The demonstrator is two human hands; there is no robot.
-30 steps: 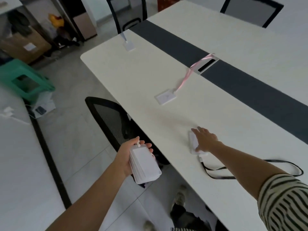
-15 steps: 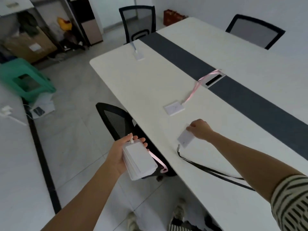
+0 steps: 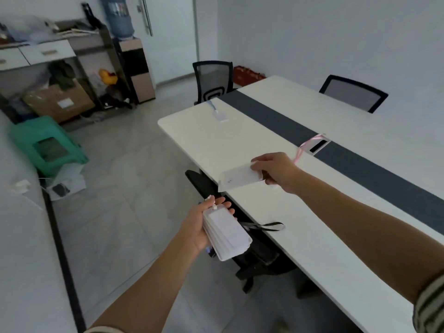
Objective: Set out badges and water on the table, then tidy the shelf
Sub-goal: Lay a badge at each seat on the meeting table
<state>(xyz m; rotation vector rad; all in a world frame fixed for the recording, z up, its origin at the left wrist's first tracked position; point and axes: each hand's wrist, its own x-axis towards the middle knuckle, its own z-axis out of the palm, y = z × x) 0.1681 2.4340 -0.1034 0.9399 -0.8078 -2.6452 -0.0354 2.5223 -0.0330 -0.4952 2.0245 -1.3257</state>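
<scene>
My left hand (image 3: 201, 227) hangs over the floor beside the long white table (image 3: 324, 248), shut on a stack of white badge holders (image 3: 227, 237). Above the table's near edge, my right hand (image 3: 276, 171) grips one white badge (image 3: 240, 177) by its end and holds it lifted and tilted. A black lanyard (image 3: 269, 227) loops on the table edge below it. Further along lie a pink lanyard (image 3: 304, 146), whose badge my right hand hides, and a badge with a blue lanyard (image 3: 219, 116) near the far end.
A black office chair (image 3: 254, 260) is tucked under the table by my left hand; two more chairs (image 3: 213, 80) (image 3: 353, 94) stand at the far end. A green stool (image 3: 46, 145), a cluttered shelf with boxes (image 3: 55, 97) and a water dispenser (image 3: 120, 15) lie left.
My right hand has picked the black-lanyard badge up off the table and carried it left and upward. The left hand keeps its stack. The view has tilted up toward the room.
</scene>
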